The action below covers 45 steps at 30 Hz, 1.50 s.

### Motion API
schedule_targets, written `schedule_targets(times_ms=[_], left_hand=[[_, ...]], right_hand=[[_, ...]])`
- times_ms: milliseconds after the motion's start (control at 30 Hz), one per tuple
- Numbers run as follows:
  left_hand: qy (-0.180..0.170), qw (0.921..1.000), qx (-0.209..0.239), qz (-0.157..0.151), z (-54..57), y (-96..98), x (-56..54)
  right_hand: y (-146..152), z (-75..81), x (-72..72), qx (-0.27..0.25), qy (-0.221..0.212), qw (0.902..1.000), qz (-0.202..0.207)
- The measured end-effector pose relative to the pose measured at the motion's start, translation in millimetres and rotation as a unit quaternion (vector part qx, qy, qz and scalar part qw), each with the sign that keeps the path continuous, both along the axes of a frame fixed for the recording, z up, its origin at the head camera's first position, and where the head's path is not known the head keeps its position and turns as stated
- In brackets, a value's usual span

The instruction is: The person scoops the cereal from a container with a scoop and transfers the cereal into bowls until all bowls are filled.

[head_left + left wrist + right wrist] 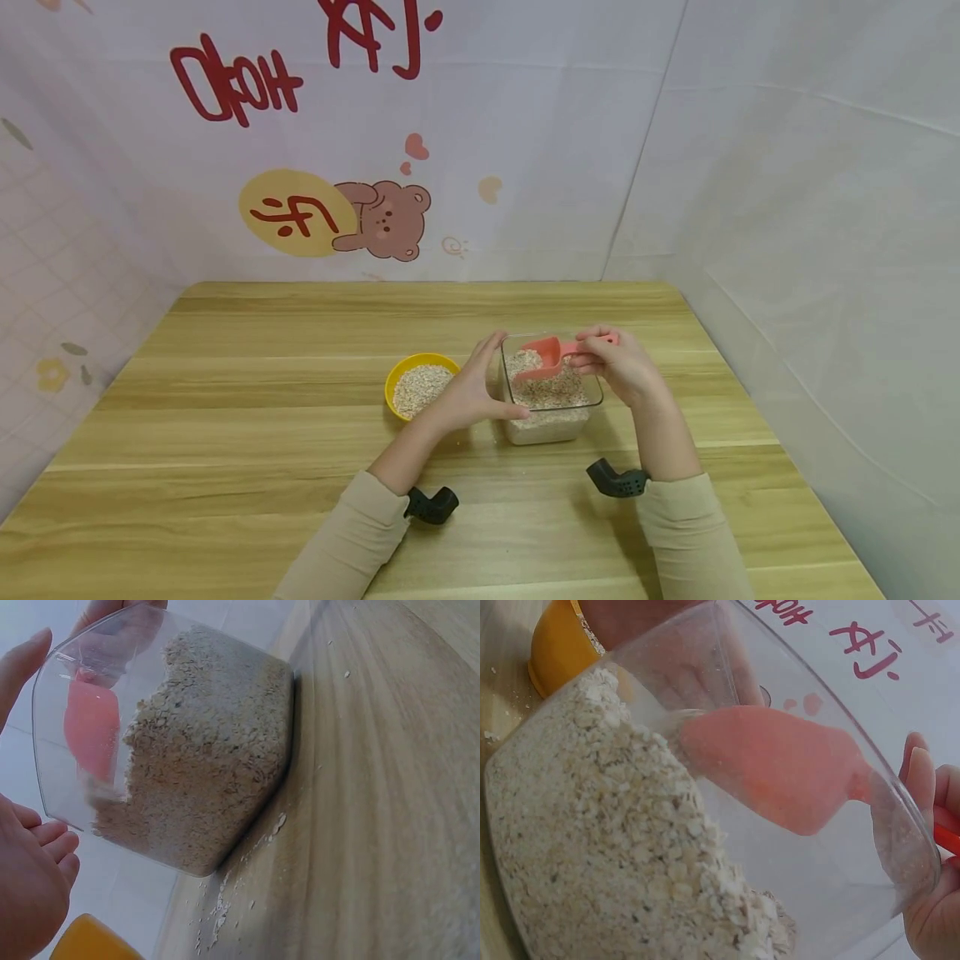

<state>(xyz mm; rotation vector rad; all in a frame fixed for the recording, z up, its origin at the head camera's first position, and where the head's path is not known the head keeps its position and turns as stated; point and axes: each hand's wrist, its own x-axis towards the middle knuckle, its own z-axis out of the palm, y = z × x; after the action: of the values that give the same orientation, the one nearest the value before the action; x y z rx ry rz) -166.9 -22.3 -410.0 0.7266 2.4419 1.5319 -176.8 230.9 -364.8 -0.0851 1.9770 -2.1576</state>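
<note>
A clear square container (551, 427) of rolled oats (202, 742) stands on the table, right of centre. My left hand (471, 392) grips its left side, thumb along the near rim and fingers at the far left corner. My right hand (617, 360) holds a pink scoop (549, 354) by its handle over the right rim. The scoop's bowl is inside the container, its front edge at the oats in the right wrist view. Left of the container, a yellow bowl (392, 392) with oats is partly hidden behind my left hand.
Loose oat flakes (219, 911) lie on the wooden table (247, 433) close to the container. A printed fabric backdrop (525, 150) rises behind the table, and white fabric (817, 275) hangs along the right side. Black wrist mounts (617, 479) stick out from both sleeves.
</note>
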Motion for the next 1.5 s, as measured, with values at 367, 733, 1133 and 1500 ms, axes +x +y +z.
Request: schedule_targets(times_ms=[367, 733, 1133, 1500], left_hand=[[0.014, 0.9999, 0.000, 0.006, 4.0, -6.3, 0.9], [0.023, 0.9994, -0.006, 0.023, 11.0, -12.7, 5.9], [0.029, 0.9986, -0.010, 0.042, 18.6, -30.0, 12.3], [0.021, 0.9980, -0.014, 0.059, 18.3, -58.6, 13.4]], right_hand=[[5, 2.1, 0.6, -0.059, 0.004, 0.9983, 0.006], [7, 5.8, 1.5, -0.119, 0.027, 0.9925, 0.008], [-6, 11.3, 7.2, -0.159, 0.046, 0.9862, -0.004], [-23, 11.1, 12.3, -0.151, 0.044, 0.9874, -0.014]])
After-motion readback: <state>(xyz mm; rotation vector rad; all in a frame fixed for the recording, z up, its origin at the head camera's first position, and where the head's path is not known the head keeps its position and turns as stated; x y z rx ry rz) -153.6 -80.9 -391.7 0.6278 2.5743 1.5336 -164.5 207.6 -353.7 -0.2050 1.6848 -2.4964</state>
